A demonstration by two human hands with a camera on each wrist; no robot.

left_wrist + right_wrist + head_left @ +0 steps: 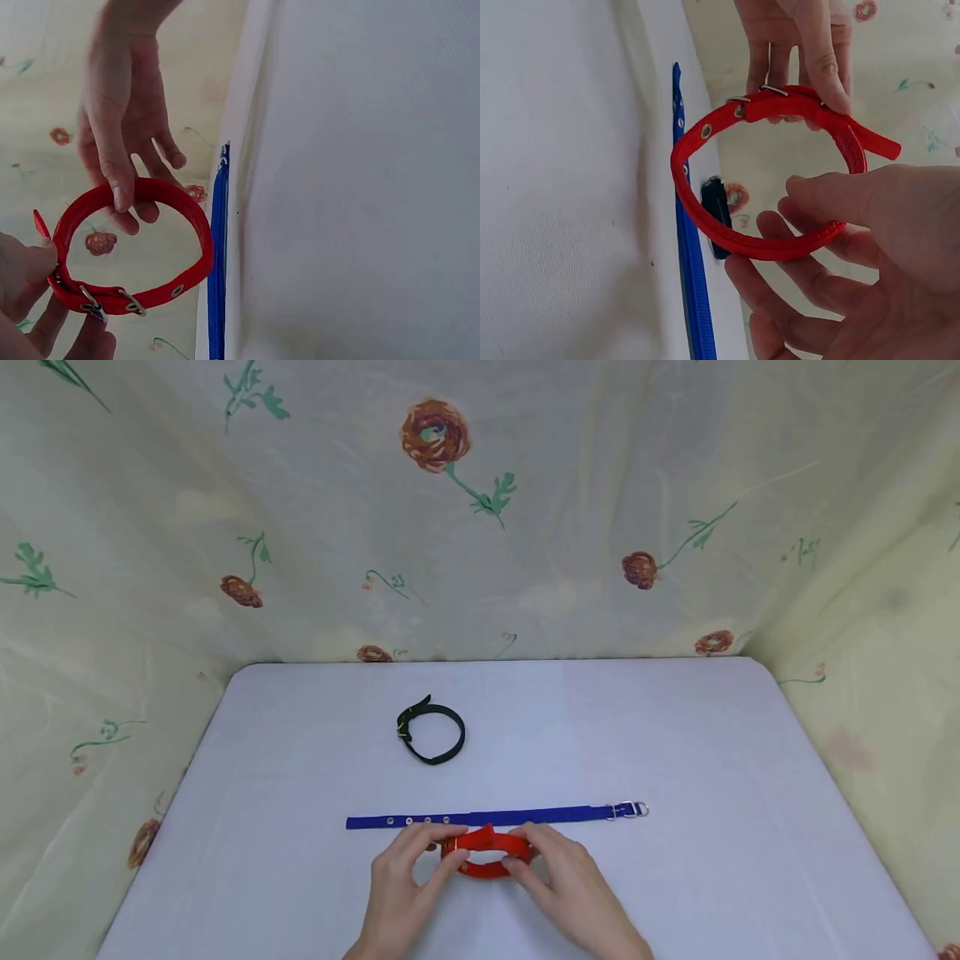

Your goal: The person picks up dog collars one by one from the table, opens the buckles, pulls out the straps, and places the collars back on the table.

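Note:
Both hands hold a red collar (pixel 486 870), fastened into a loop, above the front of the table. My left hand (pixel 401 877) pinches the side with the metal buckle (pixel 94 306), thumb and fingers on the band. Opposite, my right hand (pixel 573 885) grips the plain band between thumb and fingers. The collar's free end (pixel 881 144) sticks out past the left thumb in the right wrist view. Metal eyelets (pixel 177 291) show along the strap. Just beyond the hands, a blue collar (pixel 532 817) lies stretched straight across the table, its buckle toward the right.
A black collar (pixel 403 727), buckled into a ring, lies farther back on the white table (pixel 675 735), left of the middle. Flower-printed cloth (pixel 562 510) hangs behind the table and along both sides.

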